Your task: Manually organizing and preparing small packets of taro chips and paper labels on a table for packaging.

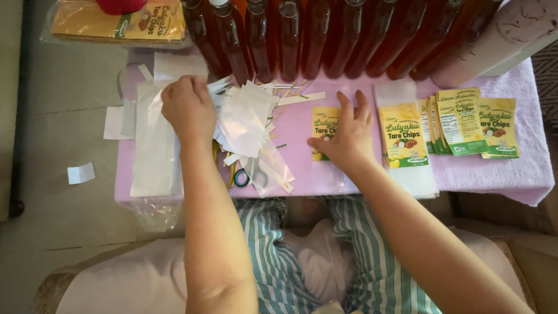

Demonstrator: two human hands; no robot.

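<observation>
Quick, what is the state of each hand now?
Left hand: closed on a white paper strip over the paper pile.
Right hand: open, pressing flat on a yellow label.

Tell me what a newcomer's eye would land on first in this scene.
A row of amber bottles lines the far edge of the pink cloth. Yellow labels fan out at the right, and the right hand presses one flat at the centre. To the left, the left hand rests on a messy heap of white paper scraps, with scissors half buried at the near edge.
</observation>
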